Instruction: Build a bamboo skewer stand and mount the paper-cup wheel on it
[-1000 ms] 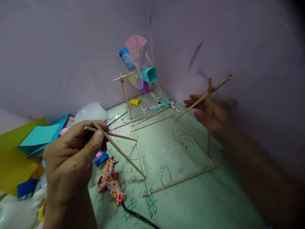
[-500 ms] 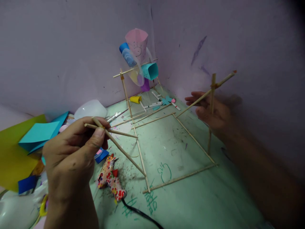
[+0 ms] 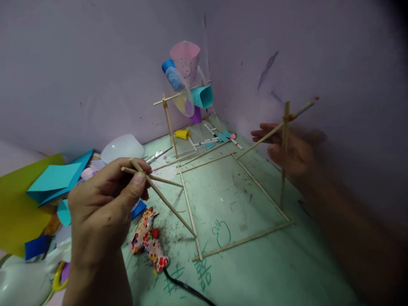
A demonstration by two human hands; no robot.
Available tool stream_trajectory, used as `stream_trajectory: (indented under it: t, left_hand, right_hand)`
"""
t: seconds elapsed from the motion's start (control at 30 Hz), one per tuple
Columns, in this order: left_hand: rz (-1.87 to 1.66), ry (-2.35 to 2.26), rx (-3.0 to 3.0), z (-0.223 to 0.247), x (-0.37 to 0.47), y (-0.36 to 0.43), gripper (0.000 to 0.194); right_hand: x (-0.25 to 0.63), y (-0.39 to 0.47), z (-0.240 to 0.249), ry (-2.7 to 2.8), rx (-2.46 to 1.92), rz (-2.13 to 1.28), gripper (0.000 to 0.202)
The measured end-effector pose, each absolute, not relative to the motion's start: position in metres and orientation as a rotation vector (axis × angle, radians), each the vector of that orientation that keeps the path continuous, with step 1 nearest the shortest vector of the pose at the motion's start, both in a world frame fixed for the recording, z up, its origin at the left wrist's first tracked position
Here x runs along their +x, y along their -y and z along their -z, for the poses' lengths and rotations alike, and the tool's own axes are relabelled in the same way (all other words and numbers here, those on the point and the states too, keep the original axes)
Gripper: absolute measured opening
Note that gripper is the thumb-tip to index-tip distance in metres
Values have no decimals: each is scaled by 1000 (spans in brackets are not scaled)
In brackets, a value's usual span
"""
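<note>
— Head view: crossed sticks are pinched in the left hand, near the surface's left edge.
— An upright is gripped by the right hand; joints could be snapped by twisting.

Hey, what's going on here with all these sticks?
A person is working on a frame of thin wooden sticks on a green table. The left hand pinches two crossed sticks at the frame's near-left corner. The right hand is at an upright stick with a slanted crosspiece at the right corner. A patterned glue gun lies near the left hand, coloured paper farther left.
</note>
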State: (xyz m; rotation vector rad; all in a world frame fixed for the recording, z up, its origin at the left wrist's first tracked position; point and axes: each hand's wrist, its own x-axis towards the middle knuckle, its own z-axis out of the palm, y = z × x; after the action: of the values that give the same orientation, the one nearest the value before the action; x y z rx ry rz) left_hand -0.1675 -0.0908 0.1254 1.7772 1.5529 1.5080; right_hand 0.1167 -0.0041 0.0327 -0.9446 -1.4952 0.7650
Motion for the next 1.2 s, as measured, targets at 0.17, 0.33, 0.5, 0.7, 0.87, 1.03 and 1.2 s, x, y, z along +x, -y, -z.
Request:
stream_trajectory:
  t: [0.17,0.33,0.5,0.7,0.87,1.03,1.2]
  left_hand:
    - [-1490,-1548,1794,-125,-169,92,7]
    - [-1487,-1587,1824,-127,-166,91,7]
    - [-1489,-1603,1840,-128,-167,92,6]
    - [-1471,-1574,1864,-127,-169,92,5]
    - [-1454,-1584,1892,-127,-168,91,8]
    - [-1454,-1584,1875,-126,-170,92,10]
    - [-1450,-1582,1857,-126,-168,94,8]
  right_hand:
    - [116,4,-33,1488,-949,-791,47]
    - [114,4,-33,1487,-950,-791,47]
    - [115,5,-34,1498,-961,-817,47]
    - [116,4,-33,1507,-966,-789,53]
    - [117,2,-30,1487,-935,-754,52]
    - [122,-6,-22,1495,-795,-715,45]
    - [122,-10,-17,1486,-762,-690,48]
